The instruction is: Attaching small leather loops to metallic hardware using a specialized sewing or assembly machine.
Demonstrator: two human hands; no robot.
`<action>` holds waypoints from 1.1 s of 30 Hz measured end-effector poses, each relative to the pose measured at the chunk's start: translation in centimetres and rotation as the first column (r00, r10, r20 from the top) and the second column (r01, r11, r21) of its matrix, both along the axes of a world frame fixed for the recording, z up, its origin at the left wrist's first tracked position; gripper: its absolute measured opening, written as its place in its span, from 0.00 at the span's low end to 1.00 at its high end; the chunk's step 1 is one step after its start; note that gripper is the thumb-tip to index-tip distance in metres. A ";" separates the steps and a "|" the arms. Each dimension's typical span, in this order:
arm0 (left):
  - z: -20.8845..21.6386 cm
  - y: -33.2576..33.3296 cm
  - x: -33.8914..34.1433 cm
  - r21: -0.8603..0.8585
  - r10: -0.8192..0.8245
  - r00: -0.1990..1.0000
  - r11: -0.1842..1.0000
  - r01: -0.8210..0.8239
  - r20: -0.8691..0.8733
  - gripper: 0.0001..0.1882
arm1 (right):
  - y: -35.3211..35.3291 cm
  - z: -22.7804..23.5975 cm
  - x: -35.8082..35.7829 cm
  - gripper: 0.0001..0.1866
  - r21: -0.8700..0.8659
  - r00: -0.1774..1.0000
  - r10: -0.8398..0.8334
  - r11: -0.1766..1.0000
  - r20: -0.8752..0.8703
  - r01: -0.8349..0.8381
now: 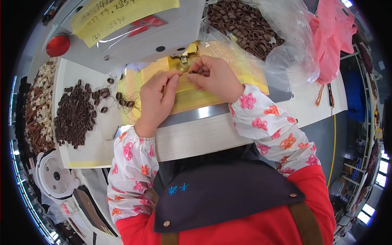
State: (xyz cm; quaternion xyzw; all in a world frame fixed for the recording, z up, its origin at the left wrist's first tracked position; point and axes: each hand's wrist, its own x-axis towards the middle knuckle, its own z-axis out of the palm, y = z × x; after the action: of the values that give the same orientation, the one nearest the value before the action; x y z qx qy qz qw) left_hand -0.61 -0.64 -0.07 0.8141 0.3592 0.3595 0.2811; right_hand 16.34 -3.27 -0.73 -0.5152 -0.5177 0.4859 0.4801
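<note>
Both hands meet just in front of the presser foot [183, 59] of a sewing machine [143, 45]. My left hand [157, 100] has thumb and forefinger pinched together; whatever lies between them is too small to make out. Fingers curled, my right hand [218, 79] pinches a small dark brown bit that looks like one of the leather loops, mostly covered by the fingertips. Under the hands is the yellow-covered machine bed [196, 100]. To the left, several brown loops with loose thread [128, 103] lie beside a larger heap of brown loops [75, 114].
A clear plastic bag [298, 45] with many brown loops [249, 28] lies back right, beside a pink plastic bag [335, 36]. Small snips [330, 96] rest at the table's right. A white fan [56, 175] stands lower left, below brown strips [38, 106].
</note>
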 end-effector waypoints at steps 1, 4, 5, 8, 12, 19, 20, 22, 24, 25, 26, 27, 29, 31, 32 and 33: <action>0.2 0.8 0.2 0.005 -0.023 0.998 1.000 0.023 0.058 0.08 | -1.1 0.2 -0.5 0.08 -0.005 0.997 0.047 0.999 0.058 -0.047; 0.1 1.6 0.5 -0.063 -0.142 0.989 0.987 0.145 0.046 0.10 | -3.6 1.6 -1.5 0.06 -0.022 0.967 0.177 0.984 0.182 -0.176; -0.2 2.1 0.4 -0.103 -0.194 0.980 0.977 0.189 -0.041 0.11 | -3.7 2.1 -1.3 0.06 -0.026 0.960 0.199 0.980 0.196 -0.197; -0.4 2.7 -0.1 -0.127 -0.114 0.984 0.987 0.097 -0.136 0.10 | -1.5 2.4 0.4 0.06 0.004 0.960 0.186 0.982 0.211 -0.191; 0.0 2.4 0.3 -0.301 0.005 0.999 0.954 -0.015 -0.034 0.09 | 2.3 1.7 1.6 0.08 -0.176 0.969 0.218 0.965 0.116 -0.196; -0.3 2.7 0.5 -0.219 0.049 0.994 0.973 -0.068 -0.093 0.10 | 3.2 2.1 0.9 0.08 -0.257 0.973 0.200 0.952 0.115 -0.165; -0.3 2.8 0.6 -0.180 0.066 0.994 0.980 -0.082 -0.089 0.10 | 3.1 1.4 0.8 0.08 -0.033 0.957 0.101 0.995 0.270 -0.096; -0.4 3.0 1.0 -0.167 0.107 0.990 0.978 -0.121 -0.091 0.10 | 2.8 -0.4 0.5 0.09 0.427 0.858 -0.182 0.903 0.480 -0.047; -0.6 3.3 1.2 -0.220 0.152 0.982 0.960 -0.173 -0.108 0.11 | 2.9 -0.7 0.6 0.08 0.461 0.835 -0.221 0.886 0.505 -0.044; -0.6 3.4 1.4 -0.251 0.168 0.976 0.947 -0.199 -0.142 0.12 | 3.0 -0.7 0.7 0.07 0.480 0.822 -0.241 0.876 0.516 -0.044; -0.4 3.5 1.5 -0.280 0.181 0.968 0.933 -0.226 -0.176 0.14 | 3.1 -0.8 0.7 0.07 0.473 0.820 -0.251 0.881 0.515 -0.027; -0.4 3.6 1.6 -0.308 0.192 0.958 0.917 -0.252 -0.211 0.16 | 3.1 -0.9 0.7 0.06 0.466 0.817 -0.261 0.885 0.514 -0.010; -1.2 3.9 1.4 -0.308 0.250 0.952 0.905 -0.295 -0.177 0.17 | 3.2 -0.9 0.5 0.06 0.472 0.813 -0.276 0.882 0.512 0.002; -1.6 3.9 1.4 -0.318 0.286 0.947 0.893 -0.318 -0.145 0.18 | 3.3 -0.8 0.5 0.06 0.496 0.804 -0.292 0.869 0.517 -0.003; -1.5 3.9 1.4 -0.328 0.294 0.947 0.888 -0.321 -0.130 0.18 | 3.3 -0.8 0.4 0.06 0.499 0.805 -0.300 0.867 0.511 0.006; -1.5 3.8 1.5 -0.338 0.302 0.946 0.884 -0.323 -0.116 0.18 | 3.2 -0.8 0.2 0.05 0.502 0.806 -0.307 0.864 0.506 0.014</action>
State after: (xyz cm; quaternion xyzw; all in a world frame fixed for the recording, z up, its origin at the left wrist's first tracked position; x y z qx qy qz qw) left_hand 0.88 3.20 -1.52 0.6922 0.5525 0.3054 0.3499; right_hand 16.59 -0.04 -1.58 -0.5457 -0.6929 0.1234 0.4550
